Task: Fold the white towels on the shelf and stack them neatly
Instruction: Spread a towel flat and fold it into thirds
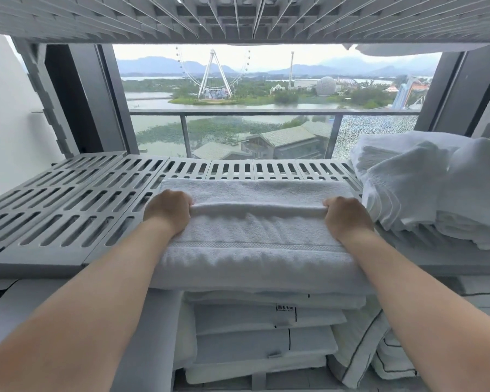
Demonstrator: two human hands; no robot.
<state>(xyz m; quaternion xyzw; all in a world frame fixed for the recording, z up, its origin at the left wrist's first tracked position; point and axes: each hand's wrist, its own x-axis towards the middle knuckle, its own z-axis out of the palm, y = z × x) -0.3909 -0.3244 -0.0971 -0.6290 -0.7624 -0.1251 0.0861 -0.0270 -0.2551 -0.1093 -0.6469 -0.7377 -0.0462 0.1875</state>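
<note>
1. White towel [255, 239] lies flat across the middle of the grey slatted shelf [68, 210], its near edge hanging a little over the shelf's front lip.
2. Both hands are on it. The left hand [169, 212] has its fingers curled round the left end of a raised fold that runs across the towel from side to side.
3. The right hand [348, 217] does the same at the right end of that fold, fingers tucked in and knuckles up, so the ridge of cloth is pinched between the two hands.
4. Both bare forearms reach in from the near side and rest on the towel's near half, where a woven band runs across it.
5. Just to the right, touching the towel's far right corner or very close to it, sits a loose pile of white towels [425, 188], rumpled and unfolded.
6. To the left of the towel the shelf's slotted panels are bare.
7. Under the shelf, near me, is a stack of folded white linen [266, 338] with thin black trim and a small printed label.
8. Overhead is the ribbed underside of an upper shelf [238, 18].
9. Beyond the shelf, a window [232, 131] looks past a balcony rail to water, rooftops, hills and a big Ferris wheel [213, 75].
</note>
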